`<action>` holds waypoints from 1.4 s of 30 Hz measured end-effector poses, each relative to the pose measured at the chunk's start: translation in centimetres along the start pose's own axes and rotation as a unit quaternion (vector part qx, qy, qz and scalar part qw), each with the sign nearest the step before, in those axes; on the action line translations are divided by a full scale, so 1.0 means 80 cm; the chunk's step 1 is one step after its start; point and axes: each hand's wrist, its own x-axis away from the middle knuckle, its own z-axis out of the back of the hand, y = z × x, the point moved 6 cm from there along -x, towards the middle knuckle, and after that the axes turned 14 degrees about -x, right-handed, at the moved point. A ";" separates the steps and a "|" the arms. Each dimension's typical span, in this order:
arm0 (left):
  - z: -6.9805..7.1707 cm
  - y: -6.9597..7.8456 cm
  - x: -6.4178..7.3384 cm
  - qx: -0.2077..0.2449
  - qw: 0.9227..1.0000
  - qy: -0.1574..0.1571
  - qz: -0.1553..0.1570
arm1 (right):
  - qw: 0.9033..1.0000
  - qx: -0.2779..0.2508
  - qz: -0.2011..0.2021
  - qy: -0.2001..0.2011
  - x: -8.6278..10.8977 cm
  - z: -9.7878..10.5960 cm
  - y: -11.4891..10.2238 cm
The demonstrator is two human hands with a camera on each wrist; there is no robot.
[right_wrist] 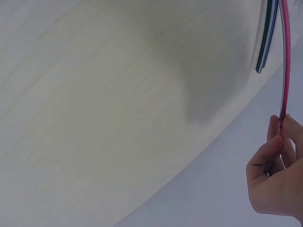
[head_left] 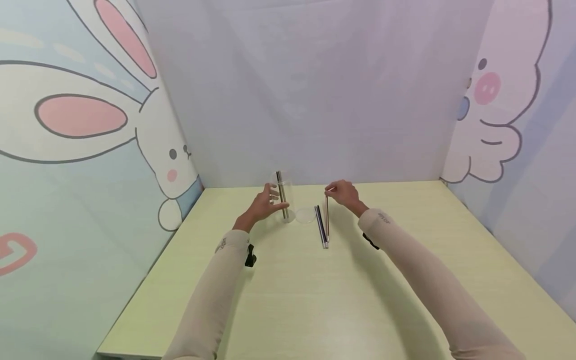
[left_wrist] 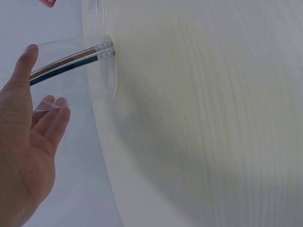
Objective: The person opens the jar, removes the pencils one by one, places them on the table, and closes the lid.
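A clear cylindrical container [head_left: 290,192] stands upright toward the back of the table, with two pencils [head_left: 282,192] leaning inside it, one brown and one dark in the left wrist view. My left hand [head_left: 264,204] holds the container from the left, thumb on one side and fingers on the other [left_wrist: 28,132]. To the right, my right hand [head_left: 344,193] pinches a red pencil [right_wrist: 286,56] near one end between thumb and fingertips. That pencil hangs down from the fingers, its lower end close over the table. Dark pencils [head_left: 321,227] lie side by side just left of it.
A clear round lid [head_left: 306,215] lies flat between the container and the loose pencils. The pale wood-grain table [head_left: 288,300] meets a plain fabric wall [head_left: 310,100] right behind the hands. Printed cartoon panels [head_left: 85,115] stand at both sides.
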 end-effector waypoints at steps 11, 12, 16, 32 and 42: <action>-0.002 0.005 0.001 0.002 1.000 -0.006 0.009 | 0.999 0.023 -0.043 -0.023 0.006 -0.031 0.018; -0.003 0.006 0.002 0.004 1.000 -0.007 0.010 | 0.998 0.025 -0.044 -0.025 0.007 -0.033 0.019; -0.002 0.007 0.003 0.006 1.000 -0.006 0.010 | 0.998 0.033 -0.043 -0.026 0.011 -0.041 0.019; -0.003 0.009 0.003 0.004 1.000 0.002 0.001 | 0.997 0.056 -0.039 -0.022 0.021 -0.052 0.021; -0.008 0.014 0.005 0.013 1.000 -0.004 0.004 | 0.998 0.048 -0.035 -0.013 0.024 -0.051 0.024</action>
